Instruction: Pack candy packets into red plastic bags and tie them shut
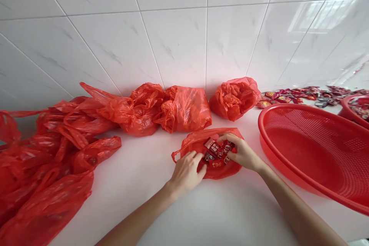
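On the counter (138, 177), just out from its back edge, an open red bag (193, 142) holds wrapped packets (212, 147); left hand (186, 170) and right hand (242, 153) reach in, thumbs apart from fingers.

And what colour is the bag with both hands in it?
The bag is bright red; it shows best in the head view, the only one here.
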The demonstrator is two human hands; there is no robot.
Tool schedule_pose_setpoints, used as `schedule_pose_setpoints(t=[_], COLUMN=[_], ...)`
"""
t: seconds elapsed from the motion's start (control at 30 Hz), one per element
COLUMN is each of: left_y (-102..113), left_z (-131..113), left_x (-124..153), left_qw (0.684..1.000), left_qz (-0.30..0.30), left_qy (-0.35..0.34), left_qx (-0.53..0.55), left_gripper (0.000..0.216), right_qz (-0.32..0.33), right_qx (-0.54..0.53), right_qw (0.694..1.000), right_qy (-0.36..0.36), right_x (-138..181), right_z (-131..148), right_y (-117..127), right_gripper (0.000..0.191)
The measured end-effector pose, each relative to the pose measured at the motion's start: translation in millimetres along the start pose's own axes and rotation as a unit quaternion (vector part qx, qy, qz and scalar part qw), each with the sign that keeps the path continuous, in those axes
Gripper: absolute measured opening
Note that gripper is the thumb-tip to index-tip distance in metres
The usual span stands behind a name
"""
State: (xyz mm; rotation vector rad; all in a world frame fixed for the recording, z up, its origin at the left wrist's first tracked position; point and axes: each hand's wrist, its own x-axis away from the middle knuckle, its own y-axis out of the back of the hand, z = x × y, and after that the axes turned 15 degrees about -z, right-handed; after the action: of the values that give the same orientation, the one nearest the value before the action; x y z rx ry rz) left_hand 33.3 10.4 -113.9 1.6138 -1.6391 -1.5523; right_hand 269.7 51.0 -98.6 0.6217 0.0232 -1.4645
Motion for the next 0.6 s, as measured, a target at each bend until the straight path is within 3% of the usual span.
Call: schedule_pose_setpoints(t=[0.13, 0.27, 0.4, 0.6], left_y=[7.8, 10.9, 6.9, -2.5], left_z=[1.8, -2.1, -10.1, -9.7], left_x=[-3.3, -8.5, -20.2, -31.5], left_qw=[0.999, 0.990, 0.943, 0.848], left_qz=[0.005, -0.053, -0.049, -0.004], left_qy=[0.026, 0.016, 0.071, 0.200], left_qx=[-0.019, 0.133, 0.322, 0.490], left_gripper=[0.025, 0.032, 0.035, 0.035], right_qz=[-0.010, -0.029, -0.057, -0.052], right_qx=[-0.024, -0.065, -0.150, -0.234], right_qw=[0.999, 0.996, 0.984, 0.961], right_qy=[-0.029, -0.046, -0.077, -0.137], right_x=[3.7, 9.1, 14.6, 15.0], right_z=[-0.4, 5.0, 11.0, 13.0], right_y=[-7.0, -18.2, -31.6, -35.5], right_gripper=[0.059, 0.043, 0.031, 0.046])
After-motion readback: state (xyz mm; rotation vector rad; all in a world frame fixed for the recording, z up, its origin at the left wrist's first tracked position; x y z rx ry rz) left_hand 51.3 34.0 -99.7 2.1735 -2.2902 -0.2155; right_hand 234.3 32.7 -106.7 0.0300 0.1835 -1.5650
